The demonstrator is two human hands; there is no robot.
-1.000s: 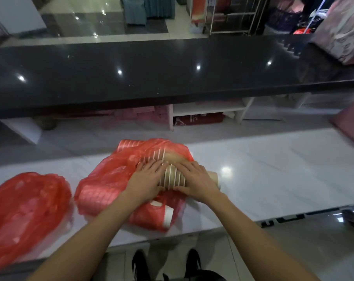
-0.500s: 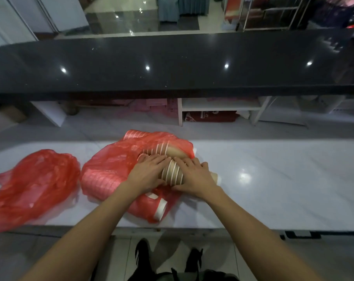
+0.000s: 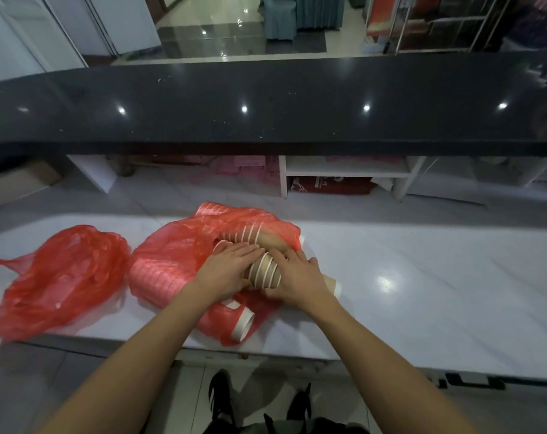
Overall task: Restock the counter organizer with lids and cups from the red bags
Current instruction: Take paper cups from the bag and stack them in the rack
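The sleeve of nested brown paper cups with white rims (image 3: 264,270) lies on its side on the white marble desk (image 3: 422,277), half out of the open red plastic bag (image 3: 178,261), long axis running left to right and slightly toward me. From the head camera I see my left hand (image 3: 226,272) and right hand (image 3: 297,277) curled round it from either end, equally near. A second red bag (image 3: 56,274) lies well left.

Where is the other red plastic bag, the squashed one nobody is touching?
The crumpled red plastic bag lies at the left of the white counter, beside the fuller red bag of paper cups.
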